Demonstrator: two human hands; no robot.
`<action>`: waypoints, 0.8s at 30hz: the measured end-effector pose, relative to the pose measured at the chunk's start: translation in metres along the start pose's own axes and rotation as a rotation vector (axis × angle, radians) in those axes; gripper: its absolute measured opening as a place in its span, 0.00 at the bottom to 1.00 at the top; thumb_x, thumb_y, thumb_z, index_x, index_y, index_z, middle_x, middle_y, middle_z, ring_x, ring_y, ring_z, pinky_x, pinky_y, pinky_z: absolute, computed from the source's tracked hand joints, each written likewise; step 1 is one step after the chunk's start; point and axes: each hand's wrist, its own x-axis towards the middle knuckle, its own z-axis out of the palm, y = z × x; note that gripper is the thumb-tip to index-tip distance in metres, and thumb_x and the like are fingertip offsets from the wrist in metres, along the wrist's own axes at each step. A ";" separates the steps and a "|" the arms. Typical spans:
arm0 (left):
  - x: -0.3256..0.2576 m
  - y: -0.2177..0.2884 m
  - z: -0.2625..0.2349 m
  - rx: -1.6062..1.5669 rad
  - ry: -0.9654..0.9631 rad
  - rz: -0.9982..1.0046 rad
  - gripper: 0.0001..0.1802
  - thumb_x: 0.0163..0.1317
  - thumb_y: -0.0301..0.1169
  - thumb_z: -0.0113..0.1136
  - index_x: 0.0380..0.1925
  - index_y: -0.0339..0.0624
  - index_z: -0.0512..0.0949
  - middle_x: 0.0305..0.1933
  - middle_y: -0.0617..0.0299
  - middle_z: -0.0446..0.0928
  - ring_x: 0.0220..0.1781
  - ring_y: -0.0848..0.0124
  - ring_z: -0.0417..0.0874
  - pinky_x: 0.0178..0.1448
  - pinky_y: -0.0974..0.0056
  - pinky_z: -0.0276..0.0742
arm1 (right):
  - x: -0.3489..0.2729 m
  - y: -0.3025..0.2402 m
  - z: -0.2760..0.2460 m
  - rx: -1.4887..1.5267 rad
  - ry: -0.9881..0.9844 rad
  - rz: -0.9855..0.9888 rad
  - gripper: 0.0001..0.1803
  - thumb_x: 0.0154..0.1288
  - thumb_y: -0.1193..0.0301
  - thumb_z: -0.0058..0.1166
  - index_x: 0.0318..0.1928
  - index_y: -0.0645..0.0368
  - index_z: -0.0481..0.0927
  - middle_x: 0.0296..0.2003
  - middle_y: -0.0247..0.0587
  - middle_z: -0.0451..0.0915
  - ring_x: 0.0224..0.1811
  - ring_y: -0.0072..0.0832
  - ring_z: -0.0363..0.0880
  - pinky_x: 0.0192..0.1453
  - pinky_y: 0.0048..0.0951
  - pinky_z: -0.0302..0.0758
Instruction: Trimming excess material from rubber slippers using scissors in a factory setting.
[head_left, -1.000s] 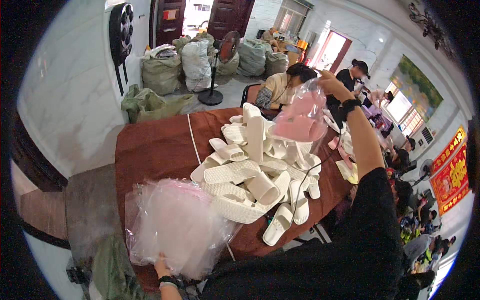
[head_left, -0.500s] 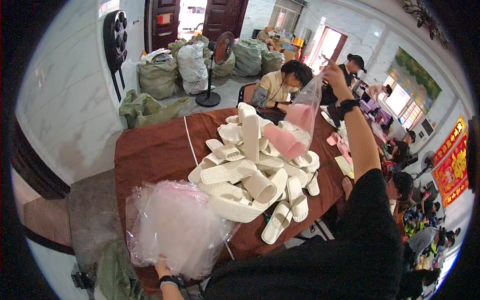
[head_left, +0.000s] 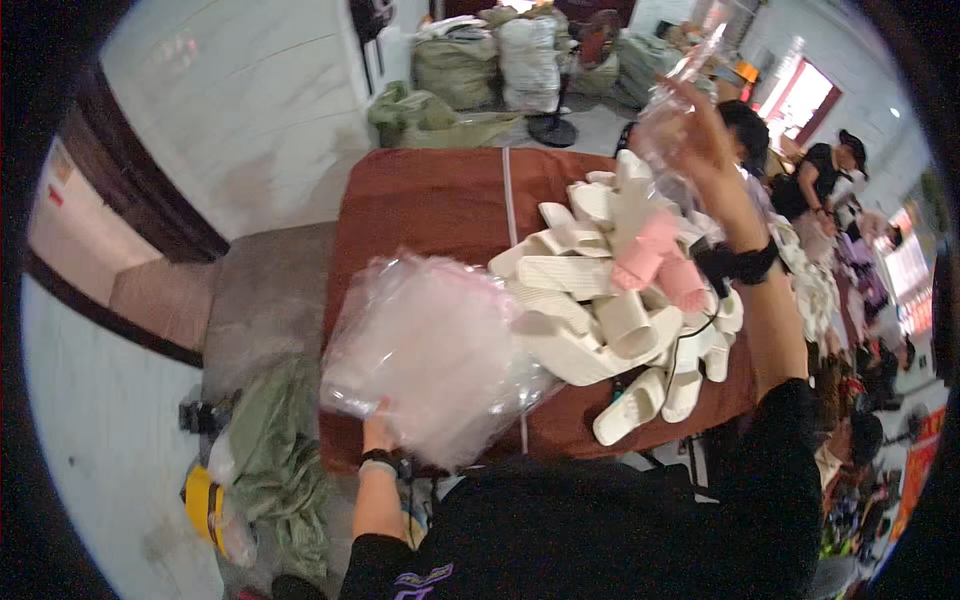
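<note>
My right hand (head_left: 700, 135) is raised high over the table and grips the top of a clear plastic bag (head_left: 665, 180) that hangs down with pink slippers (head_left: 655, 262) inside. My left hand (head_left: 380, 430) rests at the near edge of the table, under a stack of clear plastic bags (head_left: 430, 350). Between the two lies a heap of white slippers (head_left: 610, 310) on the brown table (head_left: 430, 200).
Another person in black (head_left: 820, 185) works at the far right beside more white slippers. Stuffed sacks (head_left: 490, 60) and a standing fan (head_left: 555, 125) stand behind the table. Green sacks (head_left: 275, 450) and a yellow object lie on the floor at my left.
My view has tilted down and toward the left. The pink slippers have slid lower inside the hanging bag. My left hand has stayed at the pile of clear bags.
</note>
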 end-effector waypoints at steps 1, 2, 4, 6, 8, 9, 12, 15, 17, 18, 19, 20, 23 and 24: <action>-0.013 0.005 -0.008 0.042 -0.011 0.027 0.20 0.62 0.42 0.56 0.43 0.33 0.76 0.34 0.53 0.80 0.32 0.60 0.81 0.35 0.57 0.77 | 0.005 0.008 0.042 0.043 -0.117 -0.034 0.41 0.50 0.79 0.53 0.67 0.59 0.55 0.35 0.30 0.72 0.39 0.21 0.71 0.43 0.22 0.69; -0.017 0.008 -0.014 0.086 -0.042 0.050 0.19 0.62 0.39 0.57 0.43 0.32 0.76 0.37 0.52 0.80 0.35 0.59 0.82 0.36 0.57 0.78 | 0.005 0.021 0.082 -0.070 -0.168 -0.140 0.42 0.49 0.78 0.54 0.67 0.61 0.55 0.34 0.29 0.72 0.37 0.21 0.71 0.43 0.22 0.69; -0.020 0.008 -0.019 -0.071 -0.018 -0.030 0.18 0.61 0.37 0.58 0.42 0.33 0.76 0.36 0.52 0.80 0.35 0.59 0.82 0.37 0.57 0.78 | 0.005 0.030 0.165 0.168 -0.409 -0.023 0.43 0.45 0.76 0.57 0.66 0.57 0.59 0.36 0.33 0.74 0.39 0.26 0.74 0.47 0.35 0.71; -0.018 0.000 -0.031 -0.267 -0.054 -0.130 0.18 0.59 0.37 0.60 0.42 0.33 0.75 0.36 0.55 0.79 0.35 0.60 0.82 0.38 0.60 0.79 | -0.001 0.076 0.254 -0.068 -0.432 -0.603 0.47 0.41 0.78 0.55 0.67 0.56 0.54 0.39 0.44 0.79 0.42 0.43 0.77 0.48 0.37 0.72; -0.021 -0.004 -0.043 -0.275 -0.049 -0.117 0.18 0.59 0.36 0.61 0.43 0.34 0.75 0.36 0.55 0.79 0.35 0.60 0.82 0.39 0.59 0.79 | -0.027 0.057 0.317 -0.119 -0.855 0.067 0.50 0.45 0.75 0.53 0.71 0.56 0.45 0.30 0.38 0.78 0.35 0.37 0.77 0.57 0.48 0.63; -0.023 -0.002 -0.040 -0.255 -0.070 -0.108 0.18 0.58 0.35 0.62 0.44 0.34 0.74 0.36 0.56 0.79 0.35 0.60 0.82 0.40 0.59 0.79 | -0.051 0.084 0.350 -0.194 -0.890 -0.053 0.51 0.45 0.75 0.51 0.71 0.55 0.42 0.29 0.39 0.78 0.33 0.38 0.77 0.55 0.51 0.63; -0.033 -0.006 -0.045 -0.257 -0.125 -0.013 0.20 0.61 0.36 0.57 0.49 0.37 0.72 0.41 0.55 0.79 0.42 0.59 0.81 0.45 0.58 0.78 | -0.099 0.092 0.417 -0.191 -1.224 0.126 0.55 0.43 0.76 0.50 0.71 0.45 0.35 0.28 0.37 0.79 0.33 0.40 0.79 0.63 0.57 0.57; -0.057 0.015 -0.021 -0.117 -0.072 0.056 0.24 0.66 0.43 0.49 0.56 0.38 0.68 0.50 0.54 0.76 0.50 0.59 0.78 0.53 0.56 0.74 | -0.144 0.110 0.439 -0.196 -1.247 0.140 0.57 0.47 0.69 0.54 0.71 0.45 0.30 0.33 0.39 0.78 0.39 0.40 0.77 0.64 0.64 0.53; -0.042 -0.006 -0.048 -0.605 -0.245 -0.099 0.29 0.68 0.49 0.42 0.59 0.39 0.65 0.56 0.53 0.72 0.55 0.58 0.74 0.58 0.55 0.71 | -0.163 0.103 0.463 -0.139 -1.226 0.116 0.57 0.47 0.67 0.56 0.71 0.48 0.29 0.34 0.40 0.78 0.41 0.40 0.77 0.64 0.64 0.53; -0.049 0.002 -0.045 -0.609 -0.289 -0.031 0.32 0.67 0.53 0.40 0.59 0.38 0.65 0.58 0.53 0.71 0.58 0.58 0.72 0.61 0.54 0.67 | -0.168 0.105 0.466 -0.105 -1.165 0.129 0.58 0.48 0.65 0.57 0.71 0.50 0.28 0.36 0.41 0.78 0.42 0.40 0.76 0.64 0.64 0.52; -0.043 -0.006 -0.049 -0.608 -0.286 -0.041 0.32 0.67 0.53 0.40 0.59 0.38 0.65 0.58 0.53 0.71 0.58 0.58 0.72 0.61 0.54 0.67 | -0.172 0.107 0.468 -0.100 -1.165 0.138 0.58 0.48 0.65 0.57 0.71 0.50 0.28 0.36 0.41 0.78 0.42 0.40 0.76 0.64 0.64 0.52; -0.036 -0.015 -0.054 -0.648 -0.293 -0.078 0.30 0.67 0.49 0.44 0.59 0.37 0.64 0.57 0.53 0.70 0.59 0.58 0.71 0.63 0.55 0.65 | -0.177 0.110 0.470 -0.088 -1.151 0.130 0.58 0.49 0.63 0.58 0.70 0.54 0.29 0.36 0.42 0.78 0.43 0.41 0.76 0.64 0.63 0.53; -0.034 -0.005 -0.040 -0.488 -0.249 -0.072 0.27 0.65 0.44 0.51 0.57 0.36 0.66 0.55 0.53 0.72 0.57 0.60 0.72 0.60 0.57 0.67 | -0.193 0.126 0.468 -0.084 -1.100 0.125 0.55 0.52 0.60 0.58 0.69 0.60 0.32 0.38 0.44 0.77 0.44 0.42 0.76 0.64 0.60 0.54; -0.032 -0.001 -0.038 -0.302 -0.181 -0.013 0.26 0.64 0.42 0.54 0.55 0.36 0.68 0.52 0.54 0.74 0.53 0.61 0.75 0.55 0.59 0.72 | -0.192 0.125 0.466 -0.081 -1.082 0.111 0.52 0.54 0.60 0.57 0.69 0.62 0.36 0.39 0.45 0.77 0.45 0.42 0.76 0.64 0.59 0.55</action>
